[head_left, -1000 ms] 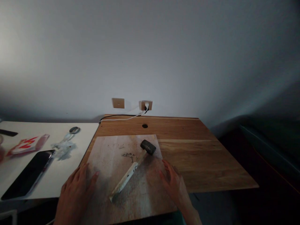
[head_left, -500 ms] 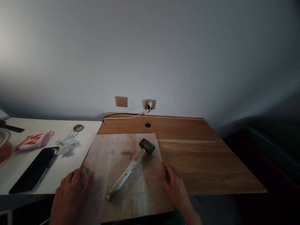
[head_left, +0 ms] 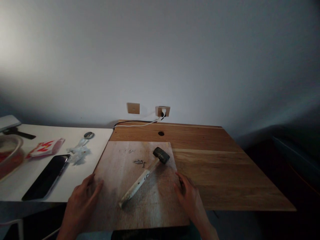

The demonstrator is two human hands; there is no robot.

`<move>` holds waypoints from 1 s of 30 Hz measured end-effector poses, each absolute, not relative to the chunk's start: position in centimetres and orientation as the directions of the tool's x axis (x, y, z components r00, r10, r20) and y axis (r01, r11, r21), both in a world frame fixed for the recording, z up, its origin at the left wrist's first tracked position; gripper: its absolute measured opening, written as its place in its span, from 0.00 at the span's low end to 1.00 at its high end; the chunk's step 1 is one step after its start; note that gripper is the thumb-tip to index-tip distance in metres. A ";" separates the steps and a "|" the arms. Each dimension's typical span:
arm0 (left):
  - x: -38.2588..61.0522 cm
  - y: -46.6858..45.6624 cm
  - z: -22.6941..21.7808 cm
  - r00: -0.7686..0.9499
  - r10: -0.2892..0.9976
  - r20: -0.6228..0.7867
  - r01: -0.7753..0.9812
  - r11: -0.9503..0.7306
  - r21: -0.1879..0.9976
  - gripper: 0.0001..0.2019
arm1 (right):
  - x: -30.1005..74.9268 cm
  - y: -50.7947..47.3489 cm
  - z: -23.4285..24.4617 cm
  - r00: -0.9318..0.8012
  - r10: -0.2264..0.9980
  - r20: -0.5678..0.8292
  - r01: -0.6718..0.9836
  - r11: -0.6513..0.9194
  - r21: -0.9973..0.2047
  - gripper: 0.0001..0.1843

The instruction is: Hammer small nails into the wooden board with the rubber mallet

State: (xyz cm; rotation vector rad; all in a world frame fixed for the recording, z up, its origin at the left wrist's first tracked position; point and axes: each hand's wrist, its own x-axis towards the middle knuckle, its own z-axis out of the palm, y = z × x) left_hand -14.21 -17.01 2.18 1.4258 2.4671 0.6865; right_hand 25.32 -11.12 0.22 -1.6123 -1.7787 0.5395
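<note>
A pale wooden board (head_left: 155, 206) lies on the wooden desk (head_left: 220, 173), overhanging its near edge. My left hand (head_left: 81, 201) rests on the board's left edge with the fingers curled over it. My right hand (head_left: 188, 196) grips the board's right edge in the same way. On the board lies a hammer (head_left: 146, 175) with a black head and a paint-stained wooden handle, pointing toward me. A few small metal nails (head_left: 139, 162) lie just left of the hammer head.
A white table (head_left: 72, 173) adjoins the desk on the left, carrying a dark phone (head_left: 46, 178), a red and white packet (head_left: 45, 147), crumpled plastic (head_left: 78, 154) and a bowl (head_left: 10, 155). A wall socket (head_left: 162, 111) with a white cable sits behind the desk.
The view has shifted so everything sits further right. The board with hammer and nails has slid a little on the desk while both hands stay on its edges.
</note>
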 end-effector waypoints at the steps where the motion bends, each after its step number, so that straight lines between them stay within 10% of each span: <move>1: -14.0 -16.6 2.2 -0.507 0.860 0.056 0.759 0.414 0.502 0.32 | 25.3 -11.0 0.1 -0.005 0.978 0.207 0.705 0.150 -0.693 0.21; 18: -14.9 -12.0 1.1 -0.353 0.921 0.166 0.912 0.299 0.281 0.34 | 23.0 -8.4 0.7 -0.104 0.959 0.262 0.760 0.247 -0.602 0.19; 30: -14.2 -13.6 2.3 -0.430 0.880 0.200 0.875 0.353 0.331 0.33 | 22.7 -9.2 0.5 -0.126 0.950 0.284 0.728 0.283 -0.624 0.16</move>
